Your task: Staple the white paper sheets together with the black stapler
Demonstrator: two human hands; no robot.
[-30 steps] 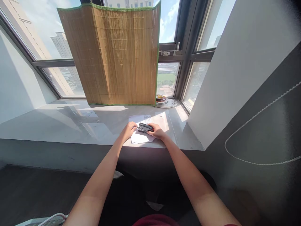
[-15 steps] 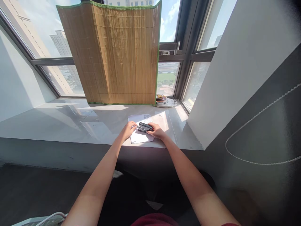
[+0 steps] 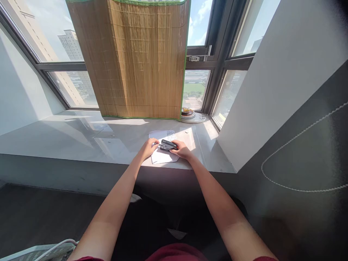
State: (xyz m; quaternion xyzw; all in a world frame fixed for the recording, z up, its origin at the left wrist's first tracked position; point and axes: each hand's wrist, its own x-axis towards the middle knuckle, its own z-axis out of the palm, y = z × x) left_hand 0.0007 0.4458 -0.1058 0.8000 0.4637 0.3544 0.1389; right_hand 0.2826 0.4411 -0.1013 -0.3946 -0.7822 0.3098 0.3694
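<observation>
My right hand (image 3: 182,149) grips the back end of a black stapler (image 3: 169,144), which lies slantwise over white sheets of paper (image 3: 163,158). The stapler's upper arm is parted from its base at the left end. My left hand (image 3: 149,148) is at that end, thumb and fingers pinched together. Something small and shiny shows by its fingertips, too small to name. Printed marks are visible on the far part of the paper, beyond the stapler.
The paper rests on a pale tiled window ledge (image 3: 130,139). A stack of plates (image 3: 190,116) stands at the back right, beside a hanging bamboo blind (image 3: 141,61). A tiny dark piece (image 3: 186,132) lies right of the paper. A beaded cord (image 3: 282,143) hangs at right.
The view has tilted slightly downward. Both hands and the stapler keep nearly the same places over the paper.
</observation>
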